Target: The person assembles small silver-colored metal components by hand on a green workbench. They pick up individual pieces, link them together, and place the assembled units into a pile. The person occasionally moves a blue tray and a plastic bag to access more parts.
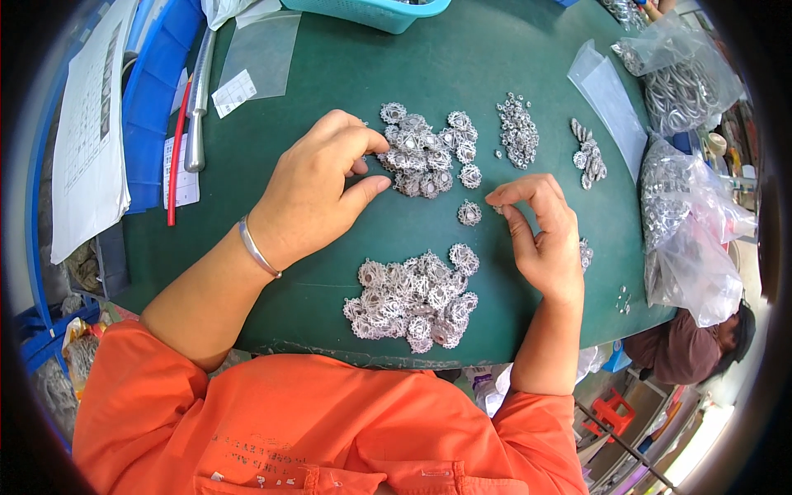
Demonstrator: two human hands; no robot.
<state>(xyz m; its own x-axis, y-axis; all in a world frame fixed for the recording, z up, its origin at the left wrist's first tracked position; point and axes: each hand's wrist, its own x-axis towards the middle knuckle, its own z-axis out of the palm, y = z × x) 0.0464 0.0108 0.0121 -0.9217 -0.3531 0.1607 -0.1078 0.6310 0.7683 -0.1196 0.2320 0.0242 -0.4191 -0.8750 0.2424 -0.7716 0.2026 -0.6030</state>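
Note:
My left hand (pixel 318 181) touches or nearly touches the left side of a heap of lacy silver metal ornaments (pixel 417 153); its thumb and forefinger are apart with nothing between them. My right hand (pixel 549 235) pinches a tiny silver metal piece (pixel 497 209) at its fingertips. Just left of those fingertips, a single round lacy ornament (pixel 469 213) lies on the table. A second heap of lacy ornaments (pixel 412 301) sits nearer me, by the table's front edge. Small metal rings (pixel 518 132) are piled beyond my right hand.
The green tabletop (pixel 330 66) carries a blue tray (pixel 157 107), a red pencil-like stick (pixel 177 153) and a metal rod (pixel 198 103) at left. A turquoise basket (pixel 388 12) stands at the far edge. Plastic bags of metal parts (pixel 689 223) line the right; another person (pixel 693 346) is beyond.

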